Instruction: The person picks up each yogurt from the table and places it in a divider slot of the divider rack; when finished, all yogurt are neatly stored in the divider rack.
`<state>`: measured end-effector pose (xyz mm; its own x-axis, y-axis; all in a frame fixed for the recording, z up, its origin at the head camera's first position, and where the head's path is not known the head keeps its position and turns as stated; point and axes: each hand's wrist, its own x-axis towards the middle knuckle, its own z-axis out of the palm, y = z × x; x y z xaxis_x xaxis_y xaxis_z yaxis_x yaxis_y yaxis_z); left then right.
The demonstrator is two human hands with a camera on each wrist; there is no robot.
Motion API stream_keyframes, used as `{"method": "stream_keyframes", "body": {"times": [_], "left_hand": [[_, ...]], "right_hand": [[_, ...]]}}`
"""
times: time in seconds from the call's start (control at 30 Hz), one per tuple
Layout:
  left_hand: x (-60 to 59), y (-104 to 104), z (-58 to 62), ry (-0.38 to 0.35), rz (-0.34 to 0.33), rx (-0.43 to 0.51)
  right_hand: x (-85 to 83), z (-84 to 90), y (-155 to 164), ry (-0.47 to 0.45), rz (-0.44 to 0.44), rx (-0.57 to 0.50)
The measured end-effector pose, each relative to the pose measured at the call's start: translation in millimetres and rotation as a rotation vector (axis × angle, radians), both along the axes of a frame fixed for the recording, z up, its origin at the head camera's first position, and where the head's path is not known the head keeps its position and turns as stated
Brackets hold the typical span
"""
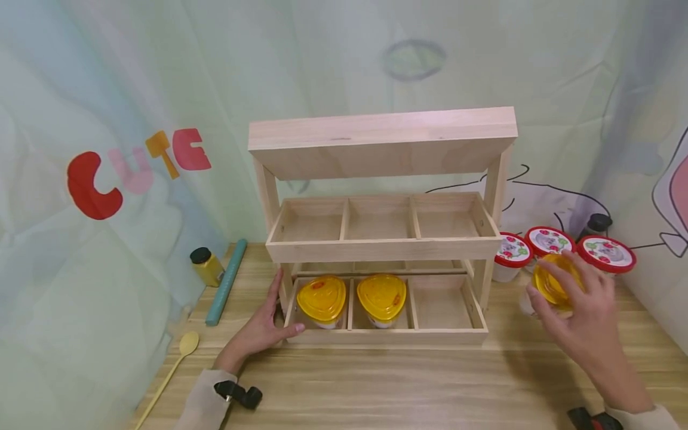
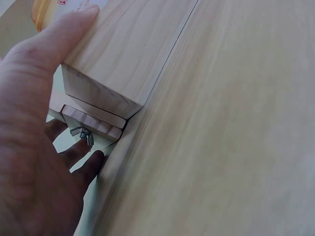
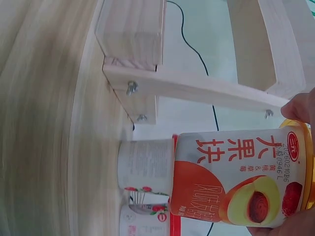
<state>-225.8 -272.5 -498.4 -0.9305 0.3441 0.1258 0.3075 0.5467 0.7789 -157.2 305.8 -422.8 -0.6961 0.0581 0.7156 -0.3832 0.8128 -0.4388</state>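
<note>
A wooden tiered rack point(image 1: 384, 252) stands on the table, its two trays split into compartments. My left hand point(image 1: 264, 325) grips its lower left corner, thumb on the front board point(image 2: 115, 46) and fingers around the side post. Two yellow-lidded yogurt cups point(image 1: 321, 300) sit in the lower tray's left and middle compartments; the right one is bare. Off the rack's right side, my right hand point(image 1: 583, 307) holds another yogurt cup point(image 3: 231, 179) by its yellow lid, thumb and fingers on opposite sides. Peach and strawberry pictures show on that cup's wall.
Several red-lidded tubs point(image 1: 606, 253) stand behind the held cup, near a black-capped bottle point(image 1: 596, 224). On the left are a yellow jar with a black lid point(image 1: 206, 267), a teal rod point(image 1: 227, 283) and a yellow spoon point(image 1: 172, 373). A printed curtain point(image 1: 134, 60) hangs behind.
</note>
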Motion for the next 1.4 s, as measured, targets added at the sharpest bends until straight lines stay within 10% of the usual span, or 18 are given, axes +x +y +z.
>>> {"method": "stream_keyframes", "body": {"times": [1.4], "left_hand": [[-0.6,-1,-0.4,0.007,-0.005,0.005]], "right_hand": [[2.6,-5.9,-75,-0.005,0.191,-0.028]]}}
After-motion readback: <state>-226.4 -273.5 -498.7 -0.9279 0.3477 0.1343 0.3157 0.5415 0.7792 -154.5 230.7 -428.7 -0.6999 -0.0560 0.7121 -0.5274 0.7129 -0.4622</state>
